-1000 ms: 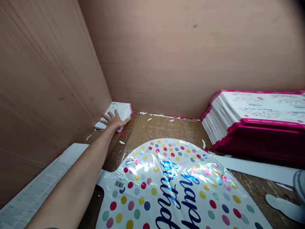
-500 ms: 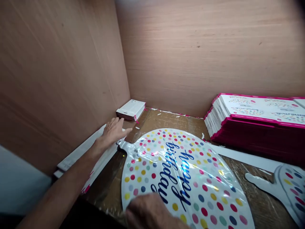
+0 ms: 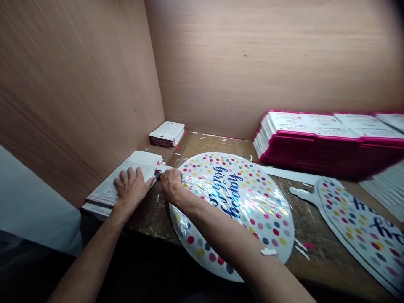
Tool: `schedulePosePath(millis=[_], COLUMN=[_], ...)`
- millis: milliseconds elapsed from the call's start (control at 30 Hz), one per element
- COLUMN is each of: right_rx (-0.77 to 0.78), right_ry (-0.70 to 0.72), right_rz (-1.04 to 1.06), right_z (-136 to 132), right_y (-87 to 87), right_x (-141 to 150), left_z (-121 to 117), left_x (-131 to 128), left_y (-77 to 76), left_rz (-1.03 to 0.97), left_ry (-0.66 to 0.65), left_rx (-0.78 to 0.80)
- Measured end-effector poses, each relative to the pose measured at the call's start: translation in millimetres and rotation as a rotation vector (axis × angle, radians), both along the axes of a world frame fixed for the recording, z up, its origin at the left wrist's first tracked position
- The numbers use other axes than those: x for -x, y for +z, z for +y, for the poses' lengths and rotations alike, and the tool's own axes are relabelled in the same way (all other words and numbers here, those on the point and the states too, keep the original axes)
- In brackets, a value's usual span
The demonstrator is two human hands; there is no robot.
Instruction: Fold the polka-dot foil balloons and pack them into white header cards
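Note:
My left hand [image 3: 131,187] lies with spread fingers on a stack of white printed cards [image 3: 139,160] along the left wall. My right hand [image 3: 172,185] is closed at the narrow neck of a flat, round foil balloon [image 3: 261,193], beside the end of that stack. The balloon is white with coloured dots and blue "happy birthday" lettering. It lies on the brown work surface [image 3: 151,210], and my right forearm crosses over it. My right fingertips are partly hidden.
A small pile of cards [image 3: 167,133] sits in the back corner. Long pink-edged card stacks [image 3: 303,145] stand at the back right. More flat foil balloons [image 3: 360,227] lie at the right. Paper scraps [image 3: 301,251] are scattered about, and one scrap [image 3: 268,251] is on my right forearm.
My right hand has moved up and left to the balloon's neck. My left hand has drawn back onto the card stack. The view has shifted, showing more at the right.

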State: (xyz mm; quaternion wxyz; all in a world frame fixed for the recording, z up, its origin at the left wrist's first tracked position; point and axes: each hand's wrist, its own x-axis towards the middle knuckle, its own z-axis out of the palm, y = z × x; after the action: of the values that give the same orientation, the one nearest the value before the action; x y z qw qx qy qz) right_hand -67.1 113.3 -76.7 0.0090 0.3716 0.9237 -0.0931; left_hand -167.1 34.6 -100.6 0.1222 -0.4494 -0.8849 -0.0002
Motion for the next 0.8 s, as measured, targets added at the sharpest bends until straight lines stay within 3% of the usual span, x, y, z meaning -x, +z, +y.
schedulePosePath(millis=[133,267,367,533,700,800], right_rx=[0.001,0.039,0.127,0.257,0.326,0.397], right_ry=[-0.074,-0.179,-0.237,-0.314,-0.387,-0.437], right_rz=[0.108,0.218,0.292,0.458,0.670,0.798], right_z=[14.7,26.7,32.0,35.5,37.3,41.7], right_y=[2.6,-4.1,-12.9,-26.2,-33.7,-34.4], right_x=[-19.5,-44.7,-57.3,-68.0,-78.0,-100.7], left_z=[-4.7,-0.8,16.5,42.1,32.0,24.1], left_x=[-0.3,-25.3,-48.1,-65.8,-66.9,-67.0], left_y=[5.9,19.0,20.5,10.6,3.0,2.2], left_rz=[-0.046,-0.200,-0.359,-0.360,-0.239,-0.157], left_ry=[-0.074,-0.227,-0.317,-0.361,-0.369,-0.346], left_rx=[-0.138,-0.373,-0.280,-0.070,0.074,0.121])
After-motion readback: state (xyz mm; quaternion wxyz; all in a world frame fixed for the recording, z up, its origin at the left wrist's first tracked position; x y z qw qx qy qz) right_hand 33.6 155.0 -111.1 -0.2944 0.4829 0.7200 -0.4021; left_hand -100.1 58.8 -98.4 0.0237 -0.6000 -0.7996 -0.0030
